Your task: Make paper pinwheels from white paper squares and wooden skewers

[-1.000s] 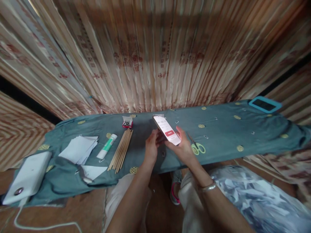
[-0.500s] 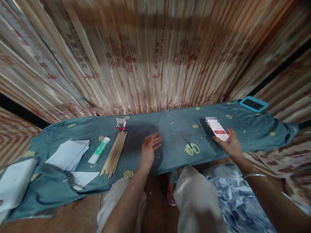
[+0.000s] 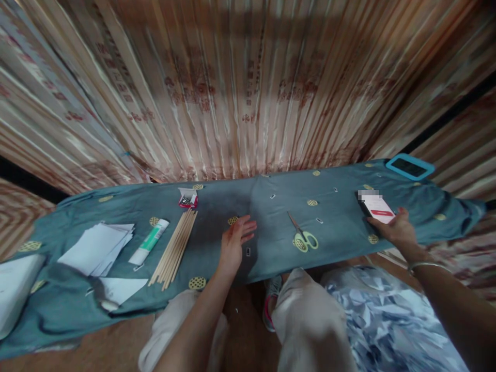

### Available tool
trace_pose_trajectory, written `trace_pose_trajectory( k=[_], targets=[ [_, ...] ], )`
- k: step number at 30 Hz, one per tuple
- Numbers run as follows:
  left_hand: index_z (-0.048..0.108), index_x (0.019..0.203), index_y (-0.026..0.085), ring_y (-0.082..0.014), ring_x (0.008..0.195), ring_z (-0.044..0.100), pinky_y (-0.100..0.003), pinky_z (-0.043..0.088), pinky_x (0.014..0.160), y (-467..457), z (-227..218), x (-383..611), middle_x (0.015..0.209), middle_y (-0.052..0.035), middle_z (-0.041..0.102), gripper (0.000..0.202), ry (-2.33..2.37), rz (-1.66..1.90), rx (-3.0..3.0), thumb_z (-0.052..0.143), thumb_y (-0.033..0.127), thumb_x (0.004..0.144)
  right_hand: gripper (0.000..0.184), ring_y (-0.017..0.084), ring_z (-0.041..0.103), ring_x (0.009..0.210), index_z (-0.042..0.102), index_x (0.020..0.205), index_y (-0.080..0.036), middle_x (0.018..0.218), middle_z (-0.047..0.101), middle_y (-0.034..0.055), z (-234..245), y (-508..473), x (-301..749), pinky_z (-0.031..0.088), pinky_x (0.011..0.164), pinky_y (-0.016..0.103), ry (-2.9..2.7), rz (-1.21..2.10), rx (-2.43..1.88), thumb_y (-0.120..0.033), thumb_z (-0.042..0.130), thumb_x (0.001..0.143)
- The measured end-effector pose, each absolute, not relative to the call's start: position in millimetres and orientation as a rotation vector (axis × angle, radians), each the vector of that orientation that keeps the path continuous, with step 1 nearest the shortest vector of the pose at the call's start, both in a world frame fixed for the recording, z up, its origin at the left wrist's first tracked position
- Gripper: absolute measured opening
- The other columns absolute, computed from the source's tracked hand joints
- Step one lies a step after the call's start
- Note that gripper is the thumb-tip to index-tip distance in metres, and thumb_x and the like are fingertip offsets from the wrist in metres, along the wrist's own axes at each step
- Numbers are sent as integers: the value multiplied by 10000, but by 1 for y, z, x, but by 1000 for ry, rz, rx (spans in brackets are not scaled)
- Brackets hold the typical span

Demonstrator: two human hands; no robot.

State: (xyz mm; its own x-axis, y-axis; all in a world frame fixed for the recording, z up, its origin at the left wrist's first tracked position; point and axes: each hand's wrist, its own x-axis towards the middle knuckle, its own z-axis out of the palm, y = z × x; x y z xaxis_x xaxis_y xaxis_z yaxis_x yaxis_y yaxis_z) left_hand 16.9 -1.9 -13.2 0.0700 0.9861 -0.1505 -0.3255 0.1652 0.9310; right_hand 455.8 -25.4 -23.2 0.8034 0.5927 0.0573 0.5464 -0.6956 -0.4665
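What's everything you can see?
Patterned cloth: one, green/yellow, middle
Loose paper sheets: several, white, left
Boxy object: one, white, far left
Cylindrical tube: one, white/green, left
Thin wooden sticks: several, tan, left
Small open box: one, red/white, left
Metal scissors: one, green handles, centre
Rectangular phone: one, white/red screen, right
Framed panel: one, blue/black, far right
Pleated curtain: count unclear, beige/red, behind
Poles: at least two, black, sides
Patterned surface: one, blue/white, bottom right
Floor: one, brown, bottom
Metal bracelet: one, silver, right
Shoe: one, grey/pink, bottom
Trouser legs: two, pale, bottom
Left hand: one, bare, over cloth
Right hand: one, bare, holding phone
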Motion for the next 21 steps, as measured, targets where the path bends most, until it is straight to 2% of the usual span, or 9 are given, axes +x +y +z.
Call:
trace_pose_trajectory(
  k=[8,12,16,21],
  targets=[
    [693,985,140,-281,925,694,-377,535,785,0,-13,19,964,-157,737,623,1039,1184,863,619,682,688,1046,466,506,1194,221,1453,26,1258,477,422,-37,-26,506,380,808,512,-575,107,-2607,-415,750,666],
    [698,974,140,-283,923,693,-373,533,781,1,-13,20,944,-153,740,614,1059,1174,860,639,673,675,1014,444,495,1230,273,1432,8,1272,467,419,-44,-23,525,396,827,509,-484,76,-2641,-438,760,664],
    [696,984,129,-280,908,694,-372,531,781,1,-13,21,933,-156,741,623,1092,1157,864,641,669,677,1030,431,491,1246,263,1442,18,1292,466,412,-46,-17,538,416,822,494,-451,77,-2658,-425,771,663],
    [696,996,124,-282,920,692,-383,531,807,0,-11,21,945,-158,740,601,1099,1145,876,637,643,701,1094,443,518,1208,275,1432,65,1251,480,439,-50,-11,554,421,783,504,-459,41,-2680,-538,750,652]
  ],
)
